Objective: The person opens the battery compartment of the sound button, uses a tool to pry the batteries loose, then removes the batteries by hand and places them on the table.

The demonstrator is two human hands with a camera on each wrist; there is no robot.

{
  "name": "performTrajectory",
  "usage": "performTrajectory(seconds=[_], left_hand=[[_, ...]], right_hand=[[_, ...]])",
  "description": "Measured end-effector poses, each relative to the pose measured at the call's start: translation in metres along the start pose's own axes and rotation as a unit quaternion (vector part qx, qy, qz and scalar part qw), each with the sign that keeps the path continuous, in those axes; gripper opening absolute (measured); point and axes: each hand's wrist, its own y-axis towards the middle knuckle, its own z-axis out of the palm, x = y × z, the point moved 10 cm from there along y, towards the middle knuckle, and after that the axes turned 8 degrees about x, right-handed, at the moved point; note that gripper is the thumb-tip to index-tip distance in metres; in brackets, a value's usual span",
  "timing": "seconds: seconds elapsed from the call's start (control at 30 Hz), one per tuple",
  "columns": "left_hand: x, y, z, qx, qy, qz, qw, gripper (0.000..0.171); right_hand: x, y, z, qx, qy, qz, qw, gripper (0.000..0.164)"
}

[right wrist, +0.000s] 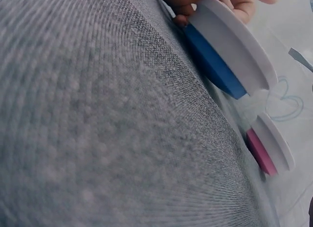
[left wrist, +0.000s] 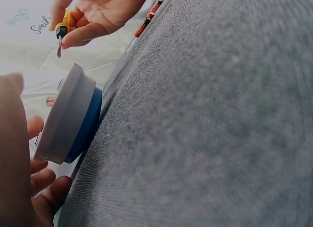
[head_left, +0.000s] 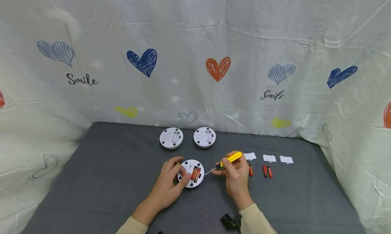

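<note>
My left hand (head_left: 168, 183) grips a round white battery device (head_left: 200, 182) by its left side, with the thumb over its upturned face. Two red batteries (head_left: 196, 174) lie in the device's uncovered compartment. Seen from the side in the left wrist view, the device has a blue lower part (left wrist: 88, 124). My right hand (head_left: 236, 176) holds a screwdriver (head_left: 231, 159) by its yellow handle. Its flat metal tip points down-left and sits close to the device's right edge; whether they touch, I cannot tell.
Two similar round devices, a left one (head_left: 166, 138) and a right one (head_left: 200, 136), stand at the back with vacant battery slots. Several white covers (head_left: 269, 158) line up on the right, with loose red batteries (head_left: 265, 172) before them. A black strap-like object (head_left: 229, 222) is by the right sleeve.
</note>
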Motion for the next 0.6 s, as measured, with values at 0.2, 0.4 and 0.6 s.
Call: performTrajectory(seconds=[0.2, 0.4, 0.6], left_hand=[[-0.002, -0.001, 0.004, 0.029, -0.003, 0.015, 0.9995, 0.03], [-0.004, -0.003, 0.008, 0.048, 0.005, 0.02, 0.9987, 0.032], [-0.007, -0.004, 0.006, 0.05, 0.013, 0.026, 0.9983, 0.039]], right_hand=[[0.002, -0.001, 0.001, -0.003, -0.009, -0.007, 1.0, 0.025], [0.006, -0.004, 0.004, 0.01, -0.049, -0.022, 0.999, 0.024], [0.016, -0.007, 0.016, 0.055, -0.082, -0.074, 0.992, 0.023]])
